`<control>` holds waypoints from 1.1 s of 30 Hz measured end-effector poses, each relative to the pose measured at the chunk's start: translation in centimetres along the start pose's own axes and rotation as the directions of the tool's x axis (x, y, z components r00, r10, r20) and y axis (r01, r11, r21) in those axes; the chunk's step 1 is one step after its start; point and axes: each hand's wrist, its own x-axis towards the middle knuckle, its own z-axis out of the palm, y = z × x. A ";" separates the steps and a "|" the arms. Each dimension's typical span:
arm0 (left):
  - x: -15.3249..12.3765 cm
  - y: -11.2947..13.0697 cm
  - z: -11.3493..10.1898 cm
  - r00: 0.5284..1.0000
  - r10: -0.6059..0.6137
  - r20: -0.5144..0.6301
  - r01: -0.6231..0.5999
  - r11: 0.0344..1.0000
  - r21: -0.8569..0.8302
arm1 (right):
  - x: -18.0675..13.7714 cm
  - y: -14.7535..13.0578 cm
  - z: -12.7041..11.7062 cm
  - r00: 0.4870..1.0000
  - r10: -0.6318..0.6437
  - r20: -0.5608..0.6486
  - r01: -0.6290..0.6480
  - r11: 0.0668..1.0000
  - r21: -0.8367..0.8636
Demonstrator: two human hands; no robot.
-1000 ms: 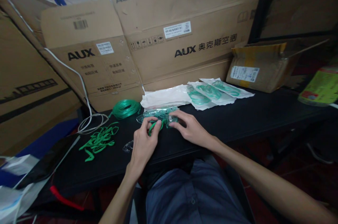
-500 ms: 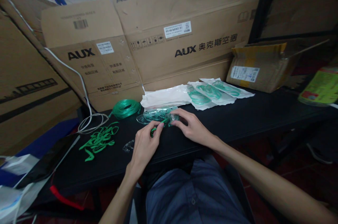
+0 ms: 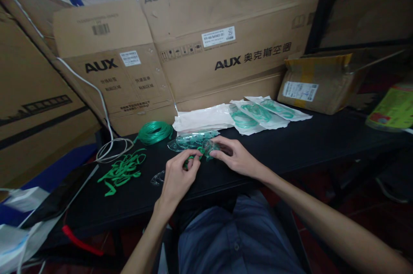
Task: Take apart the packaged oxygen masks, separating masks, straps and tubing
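My left hand (image 3: 180, 170) is pinched on a green elastic strap (image 3: 186, 163), and part of the strap hides behind its fingers. In my right hand (image 3: 237, 158) is a clear, green-tinted plastic mask (image 3: 209, 148), gripped between thumb and fingers. The strap meets the mask's left edge between the two hands. Just behind them lies a row of nested clear masks (image 3: 190, 140). Left of my left hand sits a small clear plastic piece (image 3: 158, 178). Farther left is a loose heap of green straps (image 3: 124, 170).
A coil of green tubing (image 3: 155, 132) rests at the back of the black table (image 3: 274, 166). White pouches (image 3: 258, 112) with green tubing lie to its right. Cardboard boxes (image 3: 226, 16) wall the back; an opened carton (image 3: 306, 84) stands right. A white cable (image 3: 103, 106) runs down the left.
My left fingers have shifted on the strap, curling more closely round it. The mask in my right hand has turned slightly and shows more of its surface.
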 end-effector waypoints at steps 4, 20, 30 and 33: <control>0.0 0.1 0.1 0.999 -0.018 -0.042 0.018 1.000 0.010 | 0.0 0.0 0.1 1.000 0.002 0.000 -0.002 0.999 0.036; -0.3 -0.6 0.4 0.999 0.046 0.028 -0.050 0.989 0.136 | 0.0 0.0 0.5 1.000 0.001 0.005 -0.001 1.000 0.015; -0.3 -0.3 0.4 0.987 0.126 0.095 -0.138 0.982 0.132 | 0.1 0.1 0.4 0.998 -0.054 -0.027 0.051 0.995 -0.088; -0.3 -0.2 0.2 0.984 0.146 0.102 -0.157 0.981 0.110 | 0.1 0.0 0.6 0.999 -0.022 -0.043 0.019 0.998 -0.059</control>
